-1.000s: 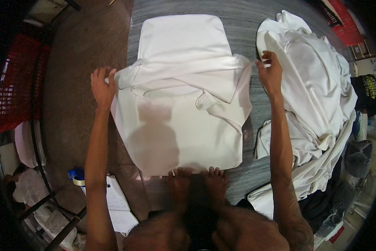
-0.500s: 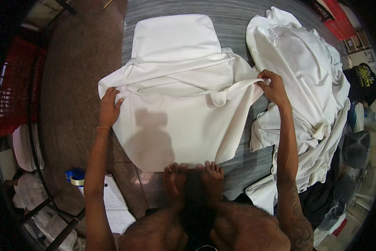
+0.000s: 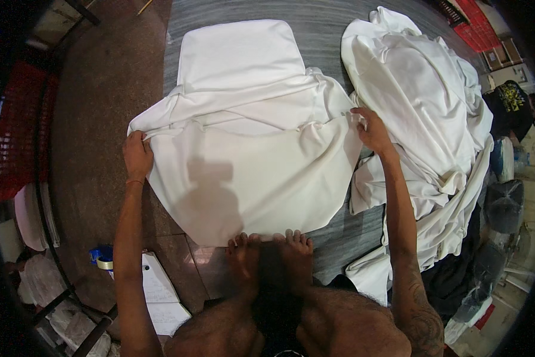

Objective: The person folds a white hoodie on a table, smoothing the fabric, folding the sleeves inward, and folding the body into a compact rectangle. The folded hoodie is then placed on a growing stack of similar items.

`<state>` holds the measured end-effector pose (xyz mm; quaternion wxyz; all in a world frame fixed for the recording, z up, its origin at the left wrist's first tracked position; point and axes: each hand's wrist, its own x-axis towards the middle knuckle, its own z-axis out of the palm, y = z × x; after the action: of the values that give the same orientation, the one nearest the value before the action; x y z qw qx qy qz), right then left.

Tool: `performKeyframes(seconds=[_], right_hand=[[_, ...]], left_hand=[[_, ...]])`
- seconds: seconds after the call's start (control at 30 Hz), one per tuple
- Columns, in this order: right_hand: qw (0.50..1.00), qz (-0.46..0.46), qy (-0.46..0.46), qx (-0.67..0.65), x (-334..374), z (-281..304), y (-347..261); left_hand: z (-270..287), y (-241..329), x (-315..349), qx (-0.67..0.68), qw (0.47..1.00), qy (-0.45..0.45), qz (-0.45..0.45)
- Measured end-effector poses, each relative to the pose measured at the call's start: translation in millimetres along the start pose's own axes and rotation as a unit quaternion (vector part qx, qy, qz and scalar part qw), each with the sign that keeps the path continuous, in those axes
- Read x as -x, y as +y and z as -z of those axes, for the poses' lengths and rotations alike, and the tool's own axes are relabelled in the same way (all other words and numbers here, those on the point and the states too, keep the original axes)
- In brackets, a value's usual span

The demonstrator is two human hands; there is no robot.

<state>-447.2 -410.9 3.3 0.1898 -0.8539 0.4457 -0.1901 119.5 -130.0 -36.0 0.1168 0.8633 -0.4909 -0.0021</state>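
Observation:
A white stretch-fabric cover [image 3: 267, 172], shaped like a chair cover with a rounded rectangular panel at its far end, lies spread in front of me. My left hand [image 3: 137, 156] grips the cover's left edge, its fingers curled over the cloth. At the right edge, my right hand [image 3: 373, 132] has thumb and forefinger on the fabric. Between the hands, the near layer is drawn fairly taut, with gathered folds just beyond it. My toes rest on the cover's near edge, and a shadow falls across its middle.
A heap of white cloth [image 3: 416, 119] lies to the right on the grey mat [image 3: 321, 35]. At lower left are a notebook [image 3: 163, 291] and a tape roll with a blue holder [image 3: 102, 257]. A red crate [image 3: 17, 125] stands at far left, wrapped bundles [image 3: 504, 205] at far right.
My left hand has shifted outward and slightly down to the cover's left corner. My right hand has lowered the raised edge, and the loose flap near it now lies flatter.

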Motion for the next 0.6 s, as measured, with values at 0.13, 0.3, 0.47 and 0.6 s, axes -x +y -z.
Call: performKeyframes(seconds=[0.13, 0.3, 0.47, 0.6], right_hand=[[0.983, -0.117, -0.123, 0.071, 4, 8, 31], [0.971, -0.161, -0.108, 0.138, -22, 6, 19], [0.998, -0.062, 0.031, 0.011, -56, -12, 17], [0.994, -0.059, 0.045, 0.079, -93, -53, 7]], left_hand=[[5, 6, 1, 0.028, 0.992, 0.064, 0.104], [1, -40, 1, 0.031, 0.993, 0.095, 0.063], [7, -19, -30, 0.088, 0.986, 0.096, 0.103], [-11, 1, -60, -0.048, 0.997, 0.036, 0.056]])
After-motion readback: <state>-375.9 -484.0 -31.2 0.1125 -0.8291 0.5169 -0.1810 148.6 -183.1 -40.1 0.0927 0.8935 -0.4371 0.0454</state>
